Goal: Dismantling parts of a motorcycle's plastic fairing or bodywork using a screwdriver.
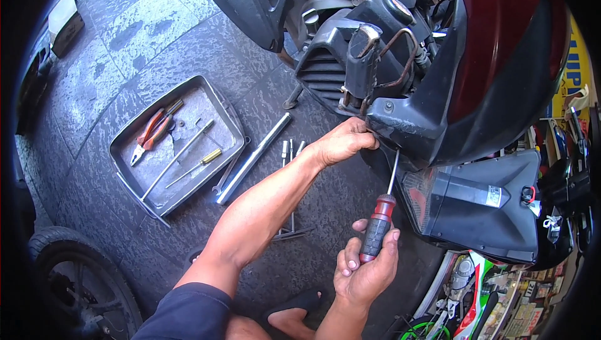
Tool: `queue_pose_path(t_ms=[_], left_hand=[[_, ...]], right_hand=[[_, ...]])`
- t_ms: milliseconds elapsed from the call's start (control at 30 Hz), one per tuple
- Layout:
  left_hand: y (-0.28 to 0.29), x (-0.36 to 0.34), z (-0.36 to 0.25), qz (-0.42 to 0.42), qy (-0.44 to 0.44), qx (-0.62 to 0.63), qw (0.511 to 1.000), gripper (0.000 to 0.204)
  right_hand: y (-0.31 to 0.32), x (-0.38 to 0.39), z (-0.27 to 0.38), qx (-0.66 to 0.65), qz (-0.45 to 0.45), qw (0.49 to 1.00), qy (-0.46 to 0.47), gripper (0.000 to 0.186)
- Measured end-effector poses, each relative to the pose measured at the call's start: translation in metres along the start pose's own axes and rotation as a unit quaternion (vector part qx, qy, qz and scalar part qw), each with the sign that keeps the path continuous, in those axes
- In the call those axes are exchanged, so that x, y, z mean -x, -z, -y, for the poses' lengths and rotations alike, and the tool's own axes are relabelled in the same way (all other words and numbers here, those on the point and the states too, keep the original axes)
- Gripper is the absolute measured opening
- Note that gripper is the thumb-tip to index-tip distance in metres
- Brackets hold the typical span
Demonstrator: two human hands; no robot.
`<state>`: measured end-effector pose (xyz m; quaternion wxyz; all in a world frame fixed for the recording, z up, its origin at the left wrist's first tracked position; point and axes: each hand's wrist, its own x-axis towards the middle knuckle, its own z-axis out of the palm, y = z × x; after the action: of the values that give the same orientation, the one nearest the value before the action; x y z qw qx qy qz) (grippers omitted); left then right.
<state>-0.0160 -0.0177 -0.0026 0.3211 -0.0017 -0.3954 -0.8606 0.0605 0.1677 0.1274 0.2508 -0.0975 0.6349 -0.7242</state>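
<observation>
A scooter's dark red and black body panel [451, 115] fills the upper right. My left hand [347, 143] has its fingers curled at the panel's lower front edge, gripping it; the fingertips are partly hidden. My right hand [366, 258] is closed on a red and black screwdriver [380, 224], whose shaft points up to the underside of the panel, just right of my left hand. Its tip sits at that edge; I cannot make out a screw there. Beside the panel is a black slatted cover [322, 68] among exposed scooter parts.
On the tiled floor [144, 46], a metal tray [116, 152] holds pliers and slim tools; a long bar [253, 158] and T-handle wrenches [293, 215] lie beside it. A wheel [81, 277] is at lower left, a black fairing piece [463, 208] right, another motorbike [463, 293] lower right.
</observation>
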Motion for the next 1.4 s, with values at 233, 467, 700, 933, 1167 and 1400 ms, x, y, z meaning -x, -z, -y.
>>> queue_pose_path(t_ms=[233,467,700,933,1167,1400], left_hand=[[0.005,-0.003,-0.007,0.004,0.061,-0.082,0.995,0.018],[0.002,-0.002,-0.002,-0.004,-0.001,-0.085,0.996,0.017],[-0.058,0.043,-0.012,-0.391,-0.104,-0.224,0.887,0.015],[-0.076,0.042,-0.031,-0.149,0.156,0.078,0.973,0.034],[-0.089,0.040,-0.037,-0.128,0.167,0.173,0.962,0.031],[-0.094,0.038,-0.028,-0.164,0.161,0.170,0.958,0.032]], right_hand=[[0.001,-0.007,-0.006,0.207,-0.055,0.973,0.090,0.049],[0.008,-0.012,0.013,-0.148,0.021,0.978,-0.148,0.046],[0.011,-0.023,0.012,-0.179,0.001,0.960,-0.215,0.034],[0.008,-0.021,0.014,-0.217,0.028,0.954,-0.205,0.037],[0.015,0.004,0.013,-0.133,0.037,0.983,-0.125,0.053],[-0.005,0.010,-0.001,0.139,-0.059,0.982,0.113,0.055]])
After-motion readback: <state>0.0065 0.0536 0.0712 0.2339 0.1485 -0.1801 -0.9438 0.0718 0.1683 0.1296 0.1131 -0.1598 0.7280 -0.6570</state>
